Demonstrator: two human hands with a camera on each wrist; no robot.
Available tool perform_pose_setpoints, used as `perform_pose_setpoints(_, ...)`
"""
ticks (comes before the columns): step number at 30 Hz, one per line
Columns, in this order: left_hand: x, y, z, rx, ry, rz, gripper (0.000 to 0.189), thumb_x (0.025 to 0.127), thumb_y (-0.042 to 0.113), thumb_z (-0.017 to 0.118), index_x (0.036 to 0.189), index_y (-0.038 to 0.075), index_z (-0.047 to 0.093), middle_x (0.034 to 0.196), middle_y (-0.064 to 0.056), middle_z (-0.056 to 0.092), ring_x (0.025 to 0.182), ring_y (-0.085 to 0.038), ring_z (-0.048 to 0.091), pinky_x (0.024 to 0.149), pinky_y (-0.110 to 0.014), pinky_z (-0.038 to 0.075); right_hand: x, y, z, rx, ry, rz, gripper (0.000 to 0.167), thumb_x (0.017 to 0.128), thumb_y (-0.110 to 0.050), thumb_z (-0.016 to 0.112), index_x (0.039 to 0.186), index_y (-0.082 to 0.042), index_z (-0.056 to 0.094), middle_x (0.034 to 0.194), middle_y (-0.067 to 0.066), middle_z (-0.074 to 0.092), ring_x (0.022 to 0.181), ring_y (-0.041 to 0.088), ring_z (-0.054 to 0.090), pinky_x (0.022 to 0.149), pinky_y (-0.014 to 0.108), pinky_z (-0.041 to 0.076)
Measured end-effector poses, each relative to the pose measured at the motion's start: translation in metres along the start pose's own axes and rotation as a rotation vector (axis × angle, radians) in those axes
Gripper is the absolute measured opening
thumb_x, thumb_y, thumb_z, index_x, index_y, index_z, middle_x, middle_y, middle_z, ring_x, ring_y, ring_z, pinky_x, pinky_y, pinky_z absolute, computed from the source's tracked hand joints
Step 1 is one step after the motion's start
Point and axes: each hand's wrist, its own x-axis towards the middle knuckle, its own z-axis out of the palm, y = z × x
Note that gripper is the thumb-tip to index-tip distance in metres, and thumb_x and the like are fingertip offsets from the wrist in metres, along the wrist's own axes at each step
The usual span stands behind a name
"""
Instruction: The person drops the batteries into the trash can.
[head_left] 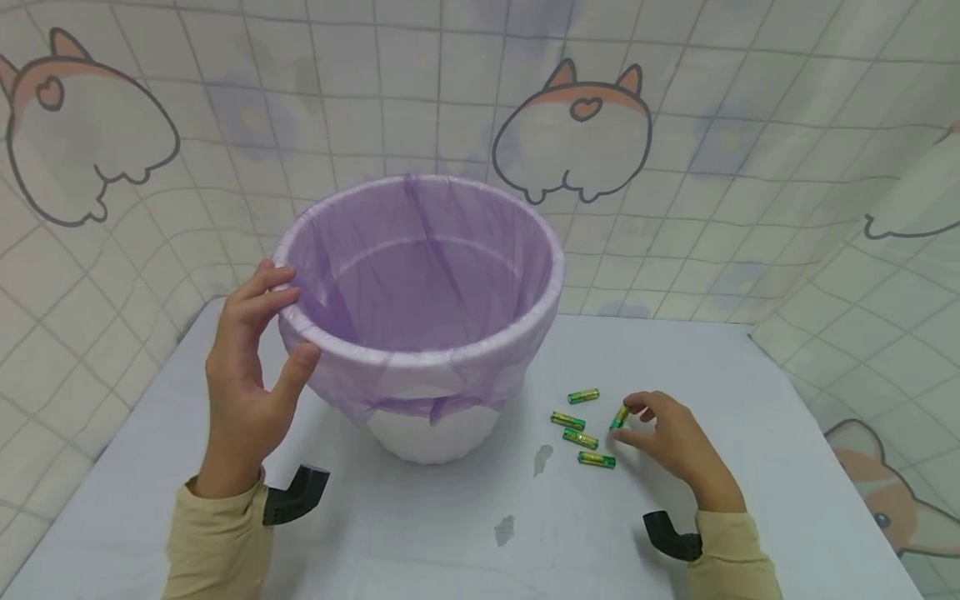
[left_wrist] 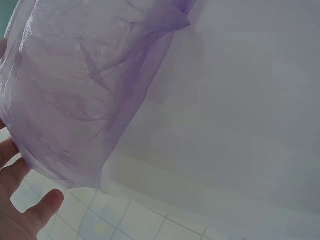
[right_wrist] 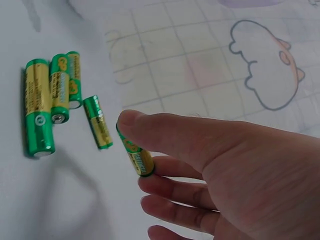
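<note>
A white trash bin (head_left: 435, 437) stands upright at the middle of the table, lined with a translucent purple bag (head_left: 420, 292) folded over its rim. My left hand (head_left: 251, 375) holds the bin's left rim, fingertips over the edge and thumb toward the front; the left wrist view shows the bag (left_wrist: 75, 100) close up with this hand (left_wrist: 20, 200) beside it. Between thumb and fingertips, my right hand (head_left: 667, 437) pinches a green and gold battery (right_wrist: 137, 157). Several similar batteries lie just left of it, among them a nearest one (head_left: 596, 459) and a farthest one (head_left: 583, 396).
Two grey patches (head_left: 543, 460) mark the white table (head_left: 420, 533) in front of the bin. A grid-patterned cloth (head_left: 360, 100) with cartoon corgis rises behind and at both sides. Each wrist carries a black mount (head_left: 300, 496).
</note>
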Motion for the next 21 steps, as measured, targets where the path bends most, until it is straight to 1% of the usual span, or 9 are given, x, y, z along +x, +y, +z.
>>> perform_pose_setpoints(5,0.000,0.000,-0.001,0.005,0.000,0.002,0.054,0.089,0.026,0.069,0.114,-0.019,0.052,0.131,-0.023,0.054,0.140,-0.039,0.037,0.114,-0.038,0.037,-0.002,-0.008,-0.007,0.015,0.078,-0.039,0.049,0.082,-0.028,0.076,0.122,-0.004,0.060,0.114,0.011,0.064,0.101,0.030,0.060,0.081,0.046,0.052)
perform_pose_setpoints(8,0.001,0.001,0.000,0.011,-0.004,-0.002,0.055,0.090,0.027,0.069,0.114,-0.019,0.052,0.132,-0.021,0.054,0.140,-0.039,0.036,0.114,-0.038,0.036,-0.003,-0.011,-0.010,0.019,0.117,-0.067,0.048,0.084,-0.030,0.075,0.122,-0.005,0.060,0.113,0.011,0.063,0.100,0.028,0.059,0.083,0.046,0.051)
perform_pose_setpoints(12,0.001,0.005,0.001,0.016,-0.011,-0.012,0.058,0.091,0.030,0.068,0.114,-0.020,0.050,0.133,-0.017,0.054,0.141,-0.038,0.036,0.115,-0.036,0.035,-0.006,-0.015,-0.012,0.020,0.137,-0.091,0.048,0.084,-0.030,0.075,0.122,-0.006,0.059,0.111,0.011,0.063,0.098,0.026,0.059,0.083,0.046,0.051)
perform_pose_setpoints(15,0.001,0.006,0.001,0.013,-0.011,-0.012,0.057,0.090,0.029,0.068,0.114,-0.020,0.051,0.133,-0.016,0.054,0.141,-0.039,0.036,0.115,-0.036,0.035,-0.008,-0.019,-0.014,0.022,0.155,-0.109,0.048,0.083,-0.027,0.076,0.122,-0.005,0.059,0.110,0.012,0.063,0.098,0.027,0.059,0.083,0.046,0.051)
perform_pose_setpoints(21,-0.001,0.002,0.000,0.011,-0.013,-0.012,0.057,0.090,0.029,0.068,0.114,-0.020,0.051,0.134,-0.017,0.054,0.141,-0.040,0.035,0.114,-0.035,0.036,-0.012,-0.028,-0.019,0.013,0.195,-0.133,0.046,0.081,-0.023,0.078,0.120,-0.005,0.061,0.109,0.012,0.063,0.098,0.028,0.060,0.083,0.047,0.053)
